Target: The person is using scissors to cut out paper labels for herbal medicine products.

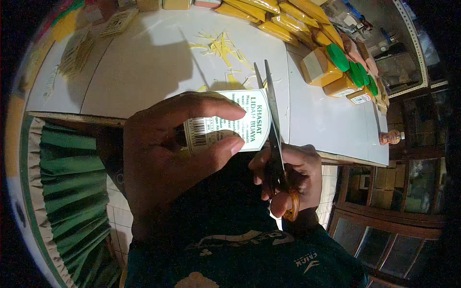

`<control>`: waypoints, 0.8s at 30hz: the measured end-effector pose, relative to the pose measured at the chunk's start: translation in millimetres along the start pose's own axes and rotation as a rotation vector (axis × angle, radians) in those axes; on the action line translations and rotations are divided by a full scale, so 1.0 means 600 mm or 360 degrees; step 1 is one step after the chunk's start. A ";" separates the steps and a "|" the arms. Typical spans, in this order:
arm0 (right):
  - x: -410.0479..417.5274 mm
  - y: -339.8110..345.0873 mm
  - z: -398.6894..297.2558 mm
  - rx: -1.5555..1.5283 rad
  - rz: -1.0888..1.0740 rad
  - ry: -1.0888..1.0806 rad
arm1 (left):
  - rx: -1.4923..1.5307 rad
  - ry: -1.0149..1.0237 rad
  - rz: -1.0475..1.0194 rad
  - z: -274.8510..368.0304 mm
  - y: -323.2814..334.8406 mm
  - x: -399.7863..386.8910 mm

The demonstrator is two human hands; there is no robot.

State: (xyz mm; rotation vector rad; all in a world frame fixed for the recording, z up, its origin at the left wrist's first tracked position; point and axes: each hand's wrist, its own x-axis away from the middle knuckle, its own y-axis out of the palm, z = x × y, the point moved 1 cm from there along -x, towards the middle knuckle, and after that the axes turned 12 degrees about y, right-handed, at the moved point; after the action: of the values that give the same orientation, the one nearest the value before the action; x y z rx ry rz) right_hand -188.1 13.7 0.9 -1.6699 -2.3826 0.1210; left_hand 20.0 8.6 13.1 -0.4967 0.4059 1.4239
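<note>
My left hand grips a printed paper label between thumb and fingers. The label is white with green writing and a barcode, and its right end is cut to a shallow curve. In my right hand is a pair of scissors with orange-brown handle loops, my fingers through them. The blades point away from me and stand slightly apart, lying along the label's right edge. Whether paper sits between the blades cannot be made out. Beyond the label, thin yellow and white paper offcuts lie heaped on the white table.
Plastic packets of yellow powder are piled at the back. Several jars with green lids stand at the right. Stacks of labels lie at the left. A small bottle is by the right edge. A green curtain hangs below the table.
</note>
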 end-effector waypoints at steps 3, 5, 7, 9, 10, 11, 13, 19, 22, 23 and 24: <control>-0.002 -0.005 -0.001 0.0030 -0.0051 -0.0056 | -0.0002 0.0011 -0.0028 0.003 -0.005 0.000; -0.001 -0.007 -0.004 0.0048 -0.0077 -0.0034 | 0.0061 -0.0008 -0.0044 0.002 -0.006 -0.004; 0.000 -0.009 -0.004 0.0022 -0.0075 -0.0065 | -0.0064 0.0022 -0.0094 0.005 -0.006 -0.006; -0.002 -0.016 0.000 -0.0002 -0.0139 -0.0094 | -0.0024 -0.0153 -0.0008 0.011 -0.001 -0.008; -0.003 -0.020 0.001 -0.0025 -0.0202 -0.0123 | 0.0018 -0.0328 0.0080 0.012 0.001 -0.008; -0.003 -0.023 0.002 -0.0024 -0.0205 -0.0122 | 0.0018 -0.0329 0.0082 0.012 0.000 -0.008; -0.002 -0.027 0.003 0.0037 -0.0241 -0.0108 | -0.0002 -0.0358 0.0073 0.011 -0.001 -0.007; -0.007 -0.040 0.007 0.0160 -0.0265 -0.0193 | -0.0018 -0.0354 -0.0030 0.015 -0.009 -0.012; -0.007 -0.044 0.000 0.0131 -0.0351 -0.0094 | -0.0003 -0.0460 -0.0027 0.020 -0.010 -0.011; -0.008 -0.046 0.003 0.0128 -0.0354 -0.0096 | -0.0007 -0.0461 -0.0026 0.018 -0.010 -0.010; -0.010 -0.047 0.003 0.0165 -0.0376 -0.0140 | -0.0014 -0.0443 -0.0043 0.018 -0.012 -0.010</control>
State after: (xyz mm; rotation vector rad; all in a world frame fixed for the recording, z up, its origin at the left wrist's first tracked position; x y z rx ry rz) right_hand -212.5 -1.6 4.0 -1.3528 -2.5689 0.2772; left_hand 26.4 9.1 25.7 -0.3037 0.1687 1.4448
